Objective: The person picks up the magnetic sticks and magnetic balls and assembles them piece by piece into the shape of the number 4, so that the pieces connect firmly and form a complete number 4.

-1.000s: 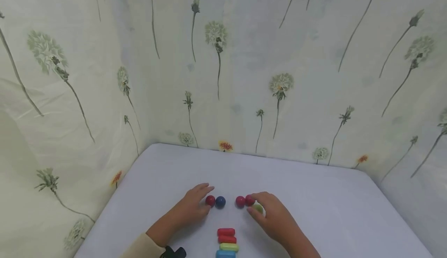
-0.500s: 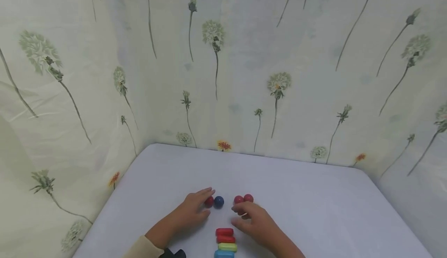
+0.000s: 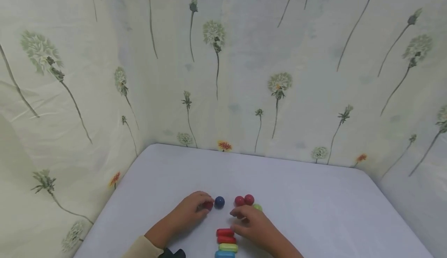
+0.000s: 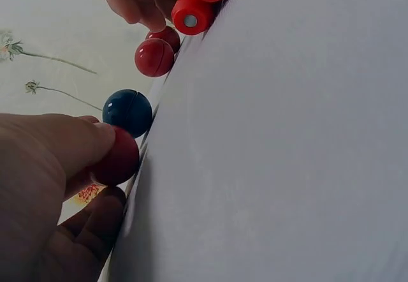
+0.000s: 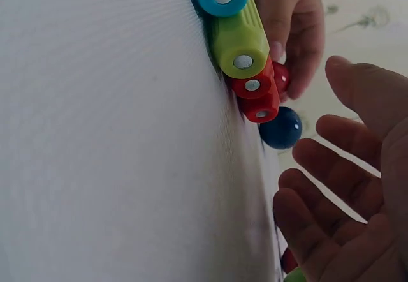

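Note:
My left hand [image 3: 188, 210] pinches a dark red ball [image 4: 122, 157] between thumb and fingers, low at the table surface. Just right of it lies a dark blue ball [image 3: 219, 202]. My right hand [image 3: 257, 225] holds nothing; its fingers are spread and loosely bent in the right wrist view, its thumb close to the upper end of a row of rods. That row has two red rods [image 3: 226, 239], a yellow-green rod [image 3: 228, 247] and a light blue rod [image 3: 225, 254], with silvery discs on their ends. Beyond the right hand are two red balls [image 3: 249, 199] and a partly hidden green ball [image 3: 258, 207].
The white table [image 3: 314, 203] stretches to both sides and behind the balls. A hanging cloth [image 3: 241, 64] printed with dandelions stands along the back and left edges. Something black [image 3: 172, 253] sits below the left wrist.
My left fingers have gone from spread to closed round the red ball, which has shifted slightly left from the blue one. My right hand has left the green ball and come nearer the rods.

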Action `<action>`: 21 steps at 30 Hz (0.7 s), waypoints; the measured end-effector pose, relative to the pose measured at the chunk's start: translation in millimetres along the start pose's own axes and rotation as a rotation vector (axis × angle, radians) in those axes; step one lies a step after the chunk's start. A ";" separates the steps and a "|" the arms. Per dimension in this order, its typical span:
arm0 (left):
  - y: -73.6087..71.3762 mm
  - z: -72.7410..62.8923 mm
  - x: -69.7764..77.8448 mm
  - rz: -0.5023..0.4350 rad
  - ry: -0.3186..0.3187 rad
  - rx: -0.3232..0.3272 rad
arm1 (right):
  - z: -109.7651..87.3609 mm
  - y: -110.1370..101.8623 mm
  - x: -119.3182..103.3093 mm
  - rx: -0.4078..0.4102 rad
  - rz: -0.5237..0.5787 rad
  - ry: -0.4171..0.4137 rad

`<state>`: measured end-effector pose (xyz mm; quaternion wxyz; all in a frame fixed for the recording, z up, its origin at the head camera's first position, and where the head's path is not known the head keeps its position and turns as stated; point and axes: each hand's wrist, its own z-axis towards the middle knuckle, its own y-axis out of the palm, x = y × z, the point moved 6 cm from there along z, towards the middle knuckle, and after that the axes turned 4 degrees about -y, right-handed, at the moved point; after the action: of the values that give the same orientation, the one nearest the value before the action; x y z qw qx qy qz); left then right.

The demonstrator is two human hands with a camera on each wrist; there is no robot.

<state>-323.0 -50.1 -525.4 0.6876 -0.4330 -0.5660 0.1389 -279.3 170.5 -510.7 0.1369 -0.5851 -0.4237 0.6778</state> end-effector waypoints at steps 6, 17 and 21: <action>-0.2 -1.0 -3.5 -0.016 -0.038 -0.001 | 0.1 3.8 4.2 -0.031 0.023 -0.002; 2.1 -5.3 1.0 -0.011 -0.076 -0.068 | 0.6 9.7 14.8 -0.065 -0.008 0.031; 2.8 -5.7 3.4 -0.016 -0.061 -0.077 | 0.0 9.6 14.4 -0.073 -0.028 0.029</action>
<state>-316.0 -48.7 -525.3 0.6539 -0.4502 -0.5952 0.1244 -280.3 174.5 -527.5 0.1311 -0.5935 -0.4540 0.6515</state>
